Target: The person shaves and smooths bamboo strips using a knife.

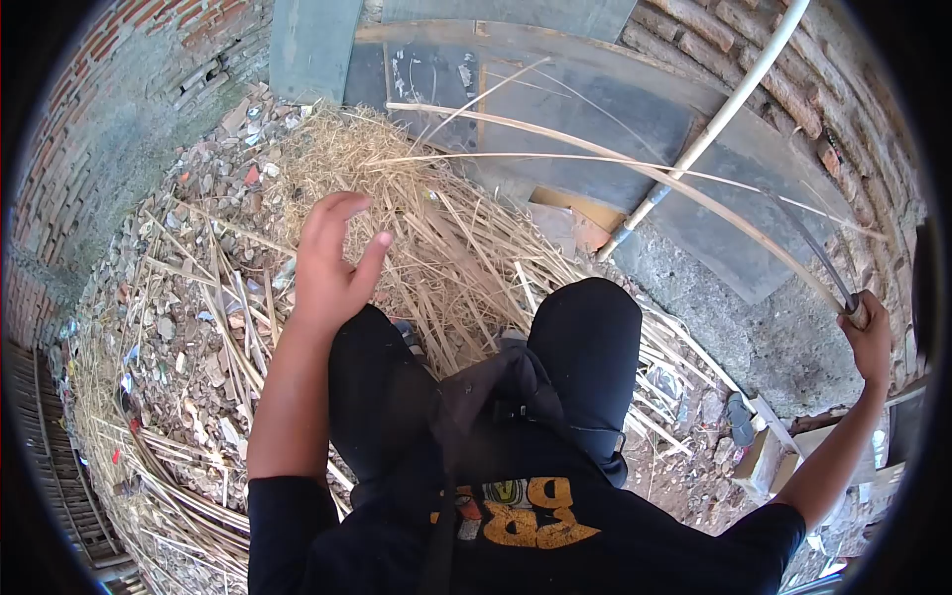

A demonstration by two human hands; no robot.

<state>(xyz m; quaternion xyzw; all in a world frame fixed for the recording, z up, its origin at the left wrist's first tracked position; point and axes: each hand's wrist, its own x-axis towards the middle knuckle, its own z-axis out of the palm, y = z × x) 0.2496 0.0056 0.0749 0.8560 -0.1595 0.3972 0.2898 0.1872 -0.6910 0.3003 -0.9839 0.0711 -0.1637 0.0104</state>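
My left hand (335, 260) is raised above my left knee with fingers curved and thumb apart, holding nothing. Far out to the right, my right hand (869, 337) is closed around the handle end of a long dark-bladed knife (821, 256). A long, bowed bamboo strip (635, 164) runs from that same hand leftward across the view; whether the fingers grip it or only touch it is hard to tell. A thinner bamboo strip (555, 156) crosses it, its right end near the blade. Between my knees lies a heap of split bamboo strips (466, 258) and shavings (332, 149).
A pale pole (709, 134) slants up in front of grey panels (605, 109) leaning by the wall. Brick walls (119, 129) stand on both sides. Rubble (188, 347) covers the ground at left. A cardboard box (762, 464) sits below my right arm.
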